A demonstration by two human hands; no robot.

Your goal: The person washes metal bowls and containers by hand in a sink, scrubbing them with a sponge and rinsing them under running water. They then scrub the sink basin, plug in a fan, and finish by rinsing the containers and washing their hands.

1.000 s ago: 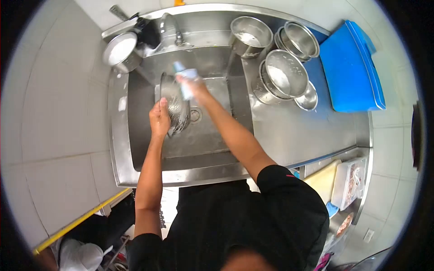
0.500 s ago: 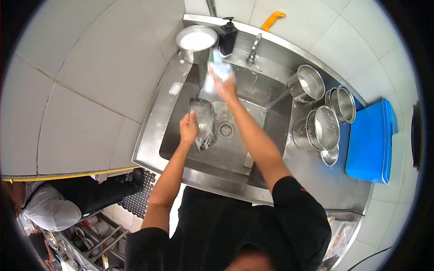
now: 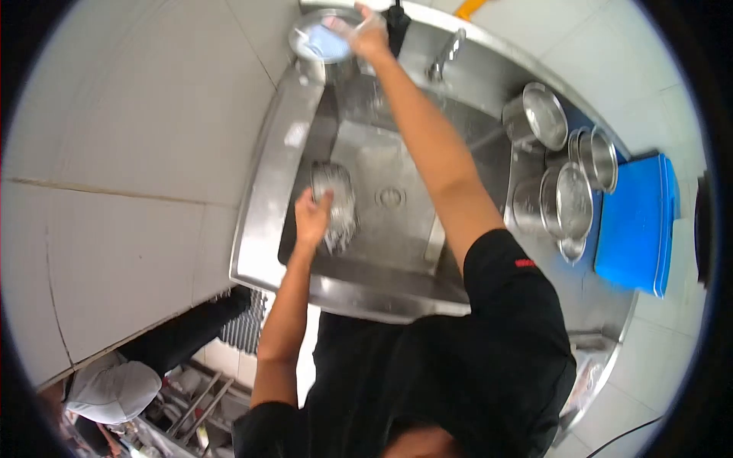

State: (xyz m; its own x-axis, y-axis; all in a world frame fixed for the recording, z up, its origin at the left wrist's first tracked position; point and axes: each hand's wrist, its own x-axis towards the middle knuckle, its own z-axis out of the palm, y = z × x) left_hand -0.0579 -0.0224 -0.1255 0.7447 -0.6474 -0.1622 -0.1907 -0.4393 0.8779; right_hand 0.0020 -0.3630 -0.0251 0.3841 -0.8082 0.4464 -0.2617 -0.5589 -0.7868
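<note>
My left hand [image 3: 311, 220] is closed on the rim of a soapy metal pan [image 3: 337, 202], which is tilted inside the sink [image 3: 374, 252]. At the back left corner, my right hand [image 3: 368, 32] is over the rim of a round metal pot [image 3: 330, 72]. Its fingers look spread, with suds on them, though motion blurs the hand. A light blue cloth [image 3: 324, 43] lies in the pot just beside these fingers, apparently loose.
Metal pots [image 3: 566, 200] stand on the right drainboard with a blue cooler box [image 3: 636, 221] beyond them. Behind the sink are a faucet [image 3: 449, 53] and a black pump bottle [image 3: 397, 27]. Another person in a white cap [image 3: 114, 389] is at lower left.
My right hand has moved up and left from above the sink to the pot, and the cloth it held is now in the pot. My left hand still grips the pan.
</note>
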